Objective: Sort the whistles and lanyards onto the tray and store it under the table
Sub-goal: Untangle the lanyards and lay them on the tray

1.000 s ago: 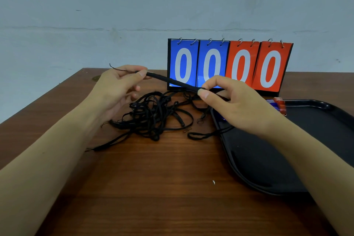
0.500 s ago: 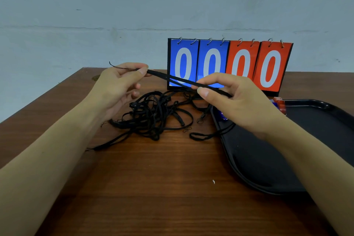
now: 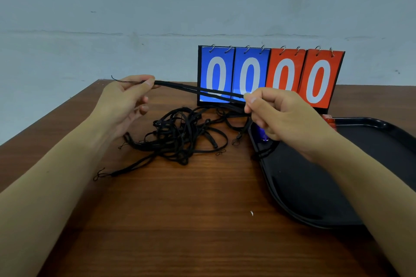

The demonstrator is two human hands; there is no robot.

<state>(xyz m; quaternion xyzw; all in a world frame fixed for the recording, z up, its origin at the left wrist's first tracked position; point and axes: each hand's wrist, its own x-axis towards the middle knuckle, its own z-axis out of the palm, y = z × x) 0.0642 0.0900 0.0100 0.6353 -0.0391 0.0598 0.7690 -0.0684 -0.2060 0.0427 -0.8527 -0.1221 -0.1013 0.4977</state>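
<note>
The hands have drawn apart, left hand (image 3: 126, 99) and right hand (image 3: 279, 117) fingers pinching a taut lanyard (image 3: 198, 91).

Held lanyard (image 3: 198, 91): black, doubled, taut above the pile.
Pile (image 3: 180, 137): tangled black lanyards left of the tray.
Tray (image 3: 315, 186): black, whistles (image 3: 262, 135) at its far-left corner.

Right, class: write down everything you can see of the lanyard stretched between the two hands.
The lanyard is a flat, narrow black strap, seemingly woven, doubled so two strands run side by side. It is held taut in the air above the table, in front of the scoreboard, sloping slightly down to the right. The left hand pinches one end, where a thin cord loop sticks out; the right hand pinches the other.
</note>
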